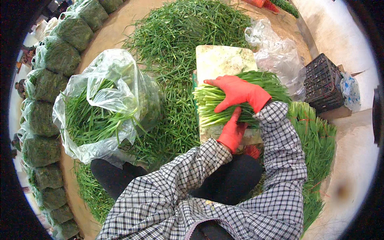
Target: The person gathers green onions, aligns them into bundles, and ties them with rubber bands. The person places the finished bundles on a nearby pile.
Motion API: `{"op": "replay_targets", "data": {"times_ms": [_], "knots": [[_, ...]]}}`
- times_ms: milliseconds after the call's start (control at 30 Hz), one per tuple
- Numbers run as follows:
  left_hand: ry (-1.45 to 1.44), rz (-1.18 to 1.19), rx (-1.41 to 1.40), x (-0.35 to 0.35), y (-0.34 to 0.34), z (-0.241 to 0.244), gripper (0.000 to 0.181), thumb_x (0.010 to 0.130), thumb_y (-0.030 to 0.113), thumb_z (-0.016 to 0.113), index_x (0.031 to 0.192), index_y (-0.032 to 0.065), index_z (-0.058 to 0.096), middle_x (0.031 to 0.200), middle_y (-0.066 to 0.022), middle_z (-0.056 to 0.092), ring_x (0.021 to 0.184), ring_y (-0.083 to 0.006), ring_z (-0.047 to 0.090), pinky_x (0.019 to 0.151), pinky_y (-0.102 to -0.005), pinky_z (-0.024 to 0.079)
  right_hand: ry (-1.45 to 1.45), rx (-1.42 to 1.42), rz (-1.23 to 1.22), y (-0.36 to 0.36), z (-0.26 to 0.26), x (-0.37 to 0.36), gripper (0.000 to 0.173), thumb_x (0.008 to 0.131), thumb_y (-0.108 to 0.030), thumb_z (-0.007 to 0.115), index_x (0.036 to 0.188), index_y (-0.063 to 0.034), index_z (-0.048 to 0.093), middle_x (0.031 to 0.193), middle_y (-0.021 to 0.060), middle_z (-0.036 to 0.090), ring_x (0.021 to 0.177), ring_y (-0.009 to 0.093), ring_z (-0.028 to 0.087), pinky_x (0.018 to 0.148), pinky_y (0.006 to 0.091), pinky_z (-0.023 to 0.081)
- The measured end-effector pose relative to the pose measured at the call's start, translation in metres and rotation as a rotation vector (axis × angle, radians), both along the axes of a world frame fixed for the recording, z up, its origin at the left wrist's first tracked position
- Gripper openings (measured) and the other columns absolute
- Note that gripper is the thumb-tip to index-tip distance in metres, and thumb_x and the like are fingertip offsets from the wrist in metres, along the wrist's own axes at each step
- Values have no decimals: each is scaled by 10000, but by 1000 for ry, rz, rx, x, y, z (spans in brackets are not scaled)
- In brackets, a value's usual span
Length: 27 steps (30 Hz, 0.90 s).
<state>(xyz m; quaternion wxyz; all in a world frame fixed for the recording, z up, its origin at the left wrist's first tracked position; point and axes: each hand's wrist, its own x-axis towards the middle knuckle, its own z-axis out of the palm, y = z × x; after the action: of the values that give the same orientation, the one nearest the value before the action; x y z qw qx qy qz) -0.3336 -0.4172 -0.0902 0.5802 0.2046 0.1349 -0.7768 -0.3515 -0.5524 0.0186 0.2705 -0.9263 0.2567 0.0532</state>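
Observation:
A bundle of garlic chives (pixel 210 105) lies across a worn white cutting board (pixel 225 60), its pale stem ends to the left and its green leaves to the right. My right hand (pixel 240 91), in a red rubber glove, spreads over the top of the bundle with thumb and fingers around it. Below it my left hand (pixel 234 132), gloved the same, presses against the bundle's near side, its fingers partly hidden under the leaves. To the left a clear plastic bag (pixel 114 99) stands with its mouth gathered loosely around more green leaves (pixel 90 120).
Loose green leaves (pixel 186 30) heap beyond the board. Packed bags of greens (pixel 45 117) line the left edge. Crumpled clear plastic (pixel 279 54) and a black plastic crate (pixel 322 82) lie at right, above tied bundles (pixel 315 135) of chives.

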Motion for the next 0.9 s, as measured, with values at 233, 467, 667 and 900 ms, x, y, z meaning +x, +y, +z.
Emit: {"op": "replay_targets", "data": {"times_ms": [233, 467, 667, 900], "knots": [[-860, -158, -541, 3, 4, 9, 411, 951, 213, 521, 1338, 96, 446, 1274, -63, 498, 1171, -158, 468, 984, -281, 389, -18, -15, -27, 12, 18, -21, 1241, 526, -501, 812, 1459, -64, 122, 1281, 269, 468, 1193, 373, 467, 998, 476, 358], [-743, -982, -796, 60, 32, 80, 400, 894, 118, 578, 1278, 30, 509, 1157, -91, 611, 1110, -178, 554, 970, -313, 423, 63, -347, -98, 42, -21, -24, 1363, 415, -570, 825, 1473, -119, 95, 1419, 211, 343, 1293, 372, 354, 1057, 581, 229], [-1978, -270, -1153, 119, -66, 130, 893, 740, 322, 741, 1399, -50, 267, 1332, -249, 459, 1205, -291, 496, 990, -377, 394, -14, -354, -102, 45, -32, -27, 1335, 400, -584, 820, 1446, -48, 188, 1386, 187, 362, 1296, 354, 333, 1064, 576, 213], [-1925, -1216, -1099, 144, -129, 44, 916, 825, 620, 515, 1357, -92, 295, 1190, -330, 528, 1160, -382, 513, 984, -382, 395, -19, -547, -415, 77, -54, -26, 1335, 406, -617, 791, 1410, 45, 210, 1428, 224, 293, 1345, 350, 250, 1101, 570, 131]]}}
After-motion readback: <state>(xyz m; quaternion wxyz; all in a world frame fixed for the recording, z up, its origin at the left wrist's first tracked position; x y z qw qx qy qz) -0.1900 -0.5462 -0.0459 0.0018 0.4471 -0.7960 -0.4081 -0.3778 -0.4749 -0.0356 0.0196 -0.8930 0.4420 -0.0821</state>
